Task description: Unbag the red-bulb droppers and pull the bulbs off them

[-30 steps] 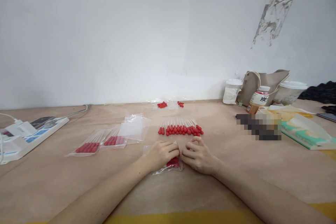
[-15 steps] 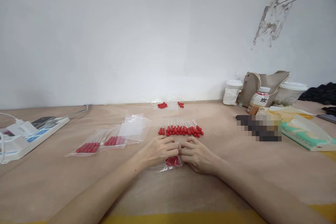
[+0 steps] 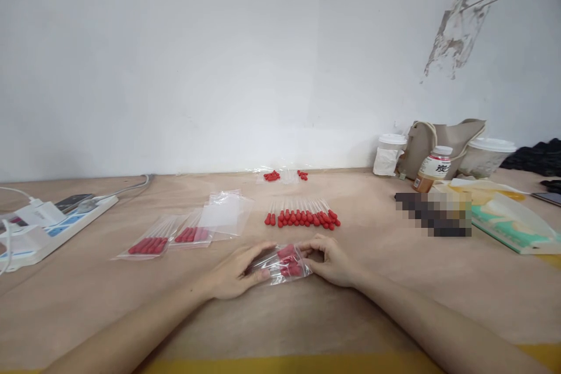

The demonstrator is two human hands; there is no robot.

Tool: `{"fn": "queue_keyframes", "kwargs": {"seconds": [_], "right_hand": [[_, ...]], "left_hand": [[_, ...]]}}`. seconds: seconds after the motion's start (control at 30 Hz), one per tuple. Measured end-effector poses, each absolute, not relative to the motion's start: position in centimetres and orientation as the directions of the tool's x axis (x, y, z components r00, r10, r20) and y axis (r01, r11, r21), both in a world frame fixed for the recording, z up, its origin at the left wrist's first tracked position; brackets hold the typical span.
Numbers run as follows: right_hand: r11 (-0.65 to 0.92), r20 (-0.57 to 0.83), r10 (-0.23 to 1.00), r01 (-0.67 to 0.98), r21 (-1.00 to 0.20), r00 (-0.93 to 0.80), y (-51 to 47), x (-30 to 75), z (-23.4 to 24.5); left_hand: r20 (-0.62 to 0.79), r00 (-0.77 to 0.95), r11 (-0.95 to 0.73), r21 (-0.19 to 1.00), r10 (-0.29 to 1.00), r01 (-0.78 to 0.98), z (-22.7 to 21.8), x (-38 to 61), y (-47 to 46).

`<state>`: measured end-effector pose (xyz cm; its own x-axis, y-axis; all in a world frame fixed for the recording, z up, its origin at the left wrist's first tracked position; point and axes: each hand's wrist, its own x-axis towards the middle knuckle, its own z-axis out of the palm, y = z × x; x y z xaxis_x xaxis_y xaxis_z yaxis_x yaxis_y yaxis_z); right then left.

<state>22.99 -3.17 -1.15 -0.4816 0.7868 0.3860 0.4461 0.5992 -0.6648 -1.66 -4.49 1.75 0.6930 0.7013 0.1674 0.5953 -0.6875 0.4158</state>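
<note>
A clear zip bag [image 3: 287,263] of red-bulbed glass droppers lies between my hands near the middle of the table. My left hand [image 3: 241,272] grips its left part, thumb on top and fingers beneath or behind. At the opposite end, my right hand [image 3: 326,258] pinches the edge beside the red bulbs. Just beyond my hands is a row of loose droppers [image 3: 302,218], bulbs toward me and clear tubes pointing away. Two filled bags of droppers [image 3: 149,244] lie to the left, the second partly under a stack of flat clear bags [image 3: 223,213].
More red-bulbed droppers [image 3: 272,175] in clear plastic lie by the wall. A power strip [image 3: 70,228] with chargers is at left. On the right stand a lidded cup [image 3: 389,155], a bottle [image 3: 433,169], a grey bag [image 3: 456,134] and a green-and-white packet [image 3: 512,222].
My hands have moved apart from the bag's edge, the left one shifting left and down. The bag has turned and now shows its red bulbs between my hands.
</note>
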Motion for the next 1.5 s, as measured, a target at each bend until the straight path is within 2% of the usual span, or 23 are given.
{"fn": "queue_keyframes", "kwargs": {"seconds": [0.17, 0.37, 0.5, 0.6, 0.7, 0.8, 0.93, 1.03, 1.17, 1.3, 1.4, 1.5], "right_hand": [[0.509, 0.305, 0.824, 0.388, -0.768, -0.477, -2.9, 22.7, -1.3], [0.538, 0.335, 0.826, 0.453, -0.711, -0.454, -3.2, 22.0, -1.2], [0.559, 0.380, 0.819, 0.445, -0.700, -0.430, -3.6, 21.9, -0.8], [0.565, 0.363, 0.803, 0.408, -0.717, -0.473, -3.4, 21.9, -1.0], [0.486, 0.288, 0.814, 0.321, -0.813, -0.505, -2.9, 21.8, -1.5], [0.343, 0.195, 0.844, 0.223, -0.913, -0.500, -2.5, 22.1, -1.7], [0.231, 0.119, 0.879, 0.193, -0.954, -0.462, -2.3, 23.0, -1.3], [0.298, 0.152, 0.857, 0.233, -0.926, -0.492, -2.3, 23.5, -0.9], [0.452, 0.230, 0.816, 0.337, -0.826, -0.530, -2.7, 23.5, -0.7], [0.520, 0.284, 0.792, 0.352, -0.778, -0.541, -2.8, 23.6, -0.6], [0.493, 0.280, 0.811, 0.343, -0.800, -0.513, -2.4, 24.4, -0.5], [0.334, 0.172, 0.853, 0.261, -0.906, -0.493, -1.6, 26.0, 0.0]], "left_hand": [[0.205, 0.663, -0.670, 0.455, 0.720, 0.586, 1.4, -1.8, -5.3], [0.250, 0.652, -0.688, 0.413, 0.715, 0.596, 0.8, -1.6, -5.1], [0.247, 0.657, -0.694, 0.383, 0.712, 0.609, 0.6, -1.7, -5.0], [0.247, 0.662, -0.700, 0.378, 0.707, 0.606, 0.6, -1.7, -5.0], [0.256, 0.667, -0.707, 0.381, 0.700, 0.595, 0.7, -1.5, -5.0], [0.248, 0.670, -0.704, 0.395, 0.700, 0.590, 0.8, -1.5, -5.0], [0.243, 0.668, -0.701, 0.397, 0.703, 0.593, 0.7, -1.7, -5.0], [0.252, 0.667, -0.704, 0.393, 0.701, 0.591, 0.6, -1.7, -5.0], [0.249, 0.664, -0.697, 0.415, 0.705, 0.585, 0.6, -1.8, -4.9], [0.240, 0.662, -0.690, 0.429, 0.710, 0.583, 0.6, -1.8, -4.9], [0.239, 0.660, -0.688, 0.423, 0.712, 0.590, 0.6, -1.8, -4.9], [0.239, 0.660, -0.687, 0.432, 0.712, 0.584, 0.8, -1.8, -4.9]]}}
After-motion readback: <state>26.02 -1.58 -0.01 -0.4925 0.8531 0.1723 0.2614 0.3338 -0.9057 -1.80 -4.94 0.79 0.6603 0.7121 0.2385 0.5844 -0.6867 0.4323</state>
